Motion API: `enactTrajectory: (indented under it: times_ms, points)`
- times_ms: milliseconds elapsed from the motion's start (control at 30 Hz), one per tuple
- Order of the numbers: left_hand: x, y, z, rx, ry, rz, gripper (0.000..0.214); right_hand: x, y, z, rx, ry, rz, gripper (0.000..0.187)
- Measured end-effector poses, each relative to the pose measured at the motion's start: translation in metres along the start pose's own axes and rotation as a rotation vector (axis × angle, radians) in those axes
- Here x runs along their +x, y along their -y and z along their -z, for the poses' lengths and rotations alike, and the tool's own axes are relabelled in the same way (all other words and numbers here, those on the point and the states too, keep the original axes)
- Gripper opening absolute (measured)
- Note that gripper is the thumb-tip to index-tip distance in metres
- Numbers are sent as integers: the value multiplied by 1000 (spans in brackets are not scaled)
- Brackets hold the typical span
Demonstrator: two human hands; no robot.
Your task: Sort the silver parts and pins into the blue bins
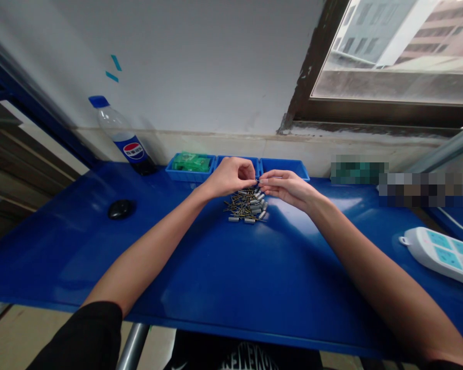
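Observation:
My left hand and my right hand meet fingertip to fingertip over the far middle of a blue table. Both are closed in a pinch on a small part, too tiny to name. Just below them lies a pile of several small grey cylinders with thin wire leads. Behind the hands stand three blue trays in a row: the left tray holds green boards, the middle tray is mostly hidden by my hands, the right tray shows nothing inside.
A cola bottle with a blue cap leans against the wall at the back left. A black round object lies on the table's left. A white power strip sits at the right edge. A window is at the upper right.

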State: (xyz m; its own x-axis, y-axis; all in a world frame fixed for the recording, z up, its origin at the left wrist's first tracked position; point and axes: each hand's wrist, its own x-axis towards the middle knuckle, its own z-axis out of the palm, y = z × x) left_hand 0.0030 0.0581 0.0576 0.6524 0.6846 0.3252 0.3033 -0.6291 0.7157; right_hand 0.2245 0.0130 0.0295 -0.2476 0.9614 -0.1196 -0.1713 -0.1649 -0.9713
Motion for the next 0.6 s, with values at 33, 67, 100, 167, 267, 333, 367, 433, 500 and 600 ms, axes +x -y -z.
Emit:
enactTrajectory:
  times_ms: [33, 67, 100, 167, 267, 333, 367, 433, 500, 600]
  points:
    - [0, 2, 0, 16, 12, -1, 14, 1, 0, 0, -6, -9, 8, 24]
    - [0, 5, 0, 45, 26, 2, 14, 2, -1, 1, -11, -29, 20, 23]
    - [0, 8, 0, 93, 40, 11, 15, 3, 0, 1, -17, -63, 38, 22]
    - [-1, 15, 2, 233, 84, 47, 17, 4, 1, 1, -35, -179, 80, 16]
    - [-3, 22, 4, 490, 204, 109, 24, 5, 5, 0, -57, -392, 146, 8]
    - [-4, 22, 4, 629, 291, 146, 32, 4, 9, 1, -51, -481, 163, 11]
    - [-5, 21, 3, 679, 320, 164, 35, 4, 10, 1, -44, -502, 162, 14]
    - [-6, 18, 1, 743, 342, 197, 40, 2, 12, 1, -36, -508, 149, 18]
    - [-7, 15, -1, 770, 338, 213, 41, 1, 13, 0, -43, -489, 135, 19]
    - [-7, 11, -3, 780, 335, 218, 38, 1, 12, -2, -58, -458, 113, 17]
